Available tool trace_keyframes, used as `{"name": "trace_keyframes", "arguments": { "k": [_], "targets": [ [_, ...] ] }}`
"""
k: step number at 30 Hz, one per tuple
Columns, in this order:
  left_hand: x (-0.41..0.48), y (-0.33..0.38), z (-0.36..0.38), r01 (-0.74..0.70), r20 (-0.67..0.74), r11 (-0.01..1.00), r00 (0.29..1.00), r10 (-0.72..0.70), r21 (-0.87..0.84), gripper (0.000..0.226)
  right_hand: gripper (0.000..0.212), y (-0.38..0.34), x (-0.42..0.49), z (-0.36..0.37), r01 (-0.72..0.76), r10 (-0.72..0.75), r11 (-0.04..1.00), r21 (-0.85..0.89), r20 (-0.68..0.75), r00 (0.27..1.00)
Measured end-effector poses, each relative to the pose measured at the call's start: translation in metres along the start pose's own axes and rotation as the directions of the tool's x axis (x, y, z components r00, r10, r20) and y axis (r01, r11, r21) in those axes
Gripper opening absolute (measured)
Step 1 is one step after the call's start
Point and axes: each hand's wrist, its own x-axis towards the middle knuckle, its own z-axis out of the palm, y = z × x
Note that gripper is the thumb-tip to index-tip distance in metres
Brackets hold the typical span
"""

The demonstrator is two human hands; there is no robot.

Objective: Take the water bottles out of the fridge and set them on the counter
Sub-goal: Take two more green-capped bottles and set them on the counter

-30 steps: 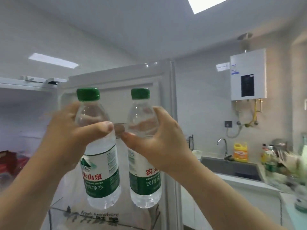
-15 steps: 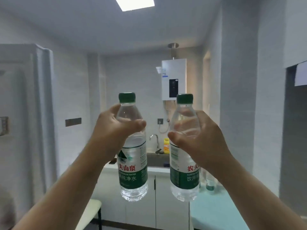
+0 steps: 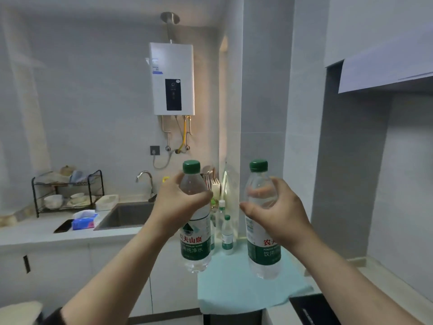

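I hold two clear water bottles with green caps and green labels upright in the air. My left hand (image 3: 178,207) grips the upper part of the left bottle (image 3: 195,240). My right hand (image 3: 276,212) grips the upper part of the right bottle (image 3: 263,252). Both bottles hang above the counter (image 3: 234,285), which is covered here by a light teal mat. The right bottle is over the mat; the left one is over its left edge. The fridge is out of view.
Two small bottles (image 3: 226,233) stand at the back of the mat against the wall corner. A black cooktop (image 3: 311,310) lies at the lower right. To the left are a sink (image 3: 127,214), a tap (image 3: 145,181), a tissue pack (image 3: 84,221) and a dish rack (image 3: 68,193).
The view has swung right from the open fridge to the kitchen corner. Both hands have carried the bottles lower and closer to the teal-covered counter.
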Motion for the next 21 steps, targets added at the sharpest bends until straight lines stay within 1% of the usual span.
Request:
{"name": "trace_keyframes", "arguments": {
  "k": [3, 7, 9, 14, 18, 21],
  "targets": [
    [0.036, -0.057, 0.013, 0.051, 0.046, 0.999, 0.998, -0.05, -0.013, 0.026, 0.072, 0.045, 0.032, 0.033, -0.089, 0.092, 0.994, -0.07, 0.035, 0.995],
    [0.088, -0.135, 0.025, 0.125, 0.044, 0.992, 0.991, -0.124, -0.017, 0.03, 0.075, 0.1, 0.081, 0.08, -0.206, 0.219, 0.968, -0.143, 0.087, 0.972],
    [0.113, -0.173, 0.03, 0.153, 0.044, 0.988, 0.987, -0.152, -0.02, 0.035, 0.075, 0.127, 0.105, 0.103, -0.263, 0.279, 0.954, -0.141, 0.106, 0.955],
    [0.157, -0.254, 0.059, 0.213, 0.05, 0.977, 0.976, -0.213, -0.009, 0.041, 0.064, 0.199, 0.147, 0.15, -0.377, 0.392, 0.918, -0.123, 0.14, 0.909],
    [0.176, -0.322, 0.089, 0.29, 0.044, 0.957, 0.956, -0.29, 0.011, 0.042, 0.067, 0.262, 0.169, 0.186, -0.439, 0.456, 0.889, -0.127, 0.181, 0.871],
    [0.186, -0.374, 0.112, 0.361, 0.017, 0.932, 0.932, -0.361, 0.024, 0.046, 0.062, 0.31, 0.178, 0.209, -0.471, 0.49, 0.872, -0.136, 0.207, 0.847]
  ]
}}
